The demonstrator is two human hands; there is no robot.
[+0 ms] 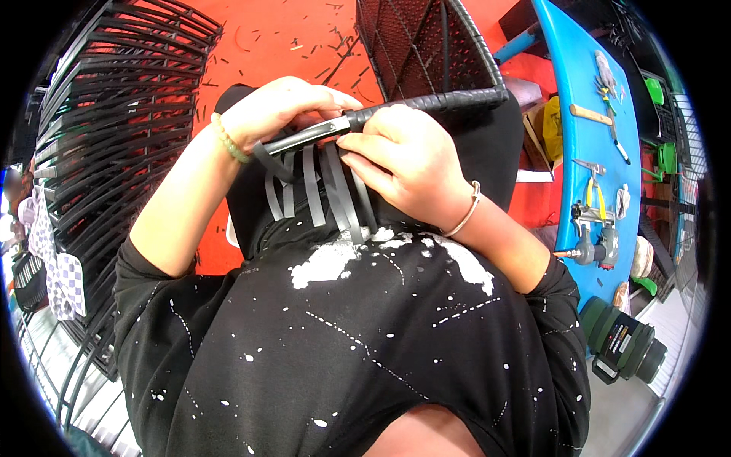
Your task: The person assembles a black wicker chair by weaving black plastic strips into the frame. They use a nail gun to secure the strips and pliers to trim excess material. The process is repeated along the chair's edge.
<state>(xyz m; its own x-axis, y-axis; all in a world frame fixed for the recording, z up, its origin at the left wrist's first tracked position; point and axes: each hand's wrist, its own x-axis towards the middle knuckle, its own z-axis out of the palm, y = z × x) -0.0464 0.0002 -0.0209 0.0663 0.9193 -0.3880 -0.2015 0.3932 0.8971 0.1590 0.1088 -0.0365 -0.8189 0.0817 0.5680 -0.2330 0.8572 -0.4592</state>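
Observation:
Across my lap lies a furniture frame with a black woven panel (415, 57) at its far side. The frame's near bar is wrapped in black flat strip (449, 100) to the right, while its left stretch is a bare metal bar (308, 135). Several loose black strips (331, 190) hang below it. My left hand (285, 110) is curled over the bar's far side by the end of the wrapping; its fingertips are partly hidden. My right hand (411, 164) is closed at the wrapped part, thumb and fingers pinching a strip against the bar.
Frames with curved black slats (126, 91) stack up on the left. At the right is a blue table (620, 190) with a hammer (590, 114), yellow-handled pliers (598, 190) and a power tool (594, 236). Black scraps (304, 49) litter the red floor. A green-black cylindrical device (620, 343) sits lower right.

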